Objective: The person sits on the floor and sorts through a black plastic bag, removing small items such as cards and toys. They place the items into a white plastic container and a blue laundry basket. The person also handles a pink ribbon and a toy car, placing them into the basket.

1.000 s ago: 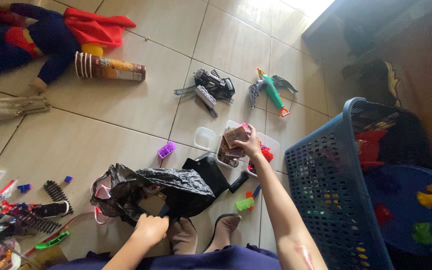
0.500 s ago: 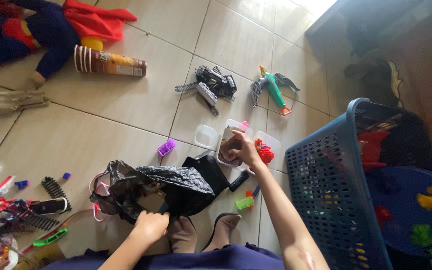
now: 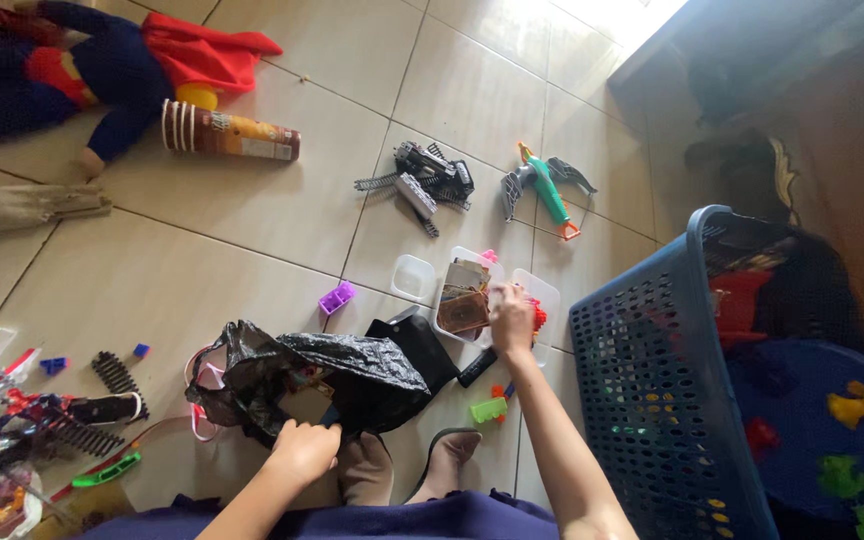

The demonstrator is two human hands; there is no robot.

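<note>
On a tiled floor strewn with toys, your left hand (image 3: 304,450) clutches the black plastic bag (image 3: 337,368) while your right hand (image 3: 512,318) grips the clear container (image 3: 465,300) beside the blue basket (image 3: 652,400), probably needing a lift next.

Plush doll (image 3: 102,70) cropped at top-left edge; black bag (image 3: 332,375) contents hidden.
</note>
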